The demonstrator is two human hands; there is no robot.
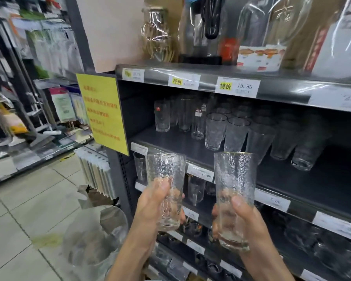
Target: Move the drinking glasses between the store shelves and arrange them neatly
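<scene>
Two hammered glasses up in the air in front of the shelves, one per hand: left hand [156,201] wrapped around the left glass [166,187], right hand [241,218] gripping the right glass [233,195]. Middle shelf [190,142] behind holds a front row of about five similar tumblers [215,130].

I stand in a shop aisle in front of a dark grey metal shelf unit [272,86], its edges lined with white price tags [237,87]. A yellow notice [102,112] with red print hangs on its left end. Under my feet are pale floor tiles [18,216] with dark grout and one yellowish stain [47,240]. Across the aisle on my left, another rack [28,78] holds blurred packaged goods.
</scene>
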